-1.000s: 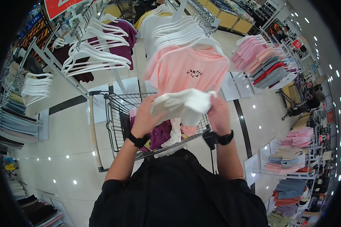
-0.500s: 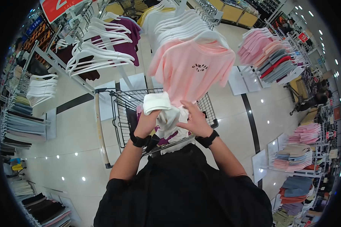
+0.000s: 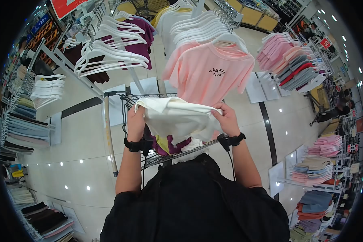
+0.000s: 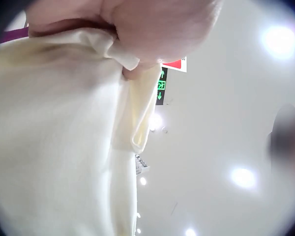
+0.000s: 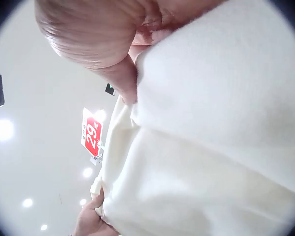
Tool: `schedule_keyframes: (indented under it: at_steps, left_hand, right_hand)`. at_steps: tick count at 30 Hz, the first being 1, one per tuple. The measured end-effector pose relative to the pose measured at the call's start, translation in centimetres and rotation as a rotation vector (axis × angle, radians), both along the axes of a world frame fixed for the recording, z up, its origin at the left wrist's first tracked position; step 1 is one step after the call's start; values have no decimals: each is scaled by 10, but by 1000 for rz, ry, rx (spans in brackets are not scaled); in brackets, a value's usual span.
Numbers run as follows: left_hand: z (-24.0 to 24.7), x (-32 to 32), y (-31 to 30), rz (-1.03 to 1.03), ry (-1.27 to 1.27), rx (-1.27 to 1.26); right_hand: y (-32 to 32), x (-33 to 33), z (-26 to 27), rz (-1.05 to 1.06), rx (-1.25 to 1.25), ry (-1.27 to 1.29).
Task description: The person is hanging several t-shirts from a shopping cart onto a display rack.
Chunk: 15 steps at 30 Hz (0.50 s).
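A white garment (image 3: 177, 117) hangs stretched between both hands above the shopping cart (image 3: 151, 161). At its left end, my left hand (image 3: 136, 125) grips the cloth near a folded edge. My right hand (image 3: 229, 120) pinches the other end, thumb on top; in the right wrist view the thumb (image 5: 123, 81) presses into the fabric. The left wrist view shows the same white cloth (image 4: 54, 128) hanging from the left hand (image 4: 162, 29), with a loose fold beside it. Purple clothing (image 3: 159, 148) and a yellow-green piece (image 3: 162, 142) lie in the cart below, partly hidden by the garment.
A pink T-shirt (image 3: 213, 72) with dark lettering hangs at the front of a rack just beyond the cart. Empty white hangers (image 3: 109, 60) hang to its left. More clothing racks line both sides, with folded pink clothes (image 3: 324, 146) at the right.
The white garment was bunched up, and half a second ago the left hand held it while the right hand was spread apart from it. Now the right hand grips it too and it is stretched wide.
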State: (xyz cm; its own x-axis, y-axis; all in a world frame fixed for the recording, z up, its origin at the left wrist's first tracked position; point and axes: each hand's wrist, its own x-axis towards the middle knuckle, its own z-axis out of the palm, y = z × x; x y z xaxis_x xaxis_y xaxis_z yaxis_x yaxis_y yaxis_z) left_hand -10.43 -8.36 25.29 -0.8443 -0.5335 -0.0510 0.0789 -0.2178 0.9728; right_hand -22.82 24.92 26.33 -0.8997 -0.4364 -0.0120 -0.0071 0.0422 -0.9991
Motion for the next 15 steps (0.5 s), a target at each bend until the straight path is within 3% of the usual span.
schedule_keyframes:
  at_steps: [1,3,4,5,7,8,9,10,11,14,15]
  left_hand:
    - [-2,0,0,-1,3,1]
    - [-5,2,0,-5,-64,-39]
    - [2,3,8,8,-77,35]
    - [-22,4,1,4,-122,-100]
    - [-53,1,1,73,-166,-106]
    - [-32,5,10,25,-233,-67]
    - [-17,7,18,-7,-239,-96]
    - [-46,3,19,-36,-193,-35]
    - [-51,2,23,-110,-217,-59]
    - [-50,0,40,-187,-206,-139]
    - [-64,-4,41,-200,-167,-135]
  right_hand:
    - [4,-1,3,-1,1,3]
    - [9,-8,10,50,119,314]
    - [10,-6,24,15,170,320]
    - [10,7,45,-7,207,326]
    - [5,43,115,-55,180,670]
    - [17,55,120,-35,1,861]
    - [11,76,164,35,-176,853]
    - [17,84,185,-74,-160,1256]
    - [-22,83,221,-163,-759,1504]
    - [-1,112,268,-321,-841,1724]
    - [-17,120,288,-187,-897,1717]
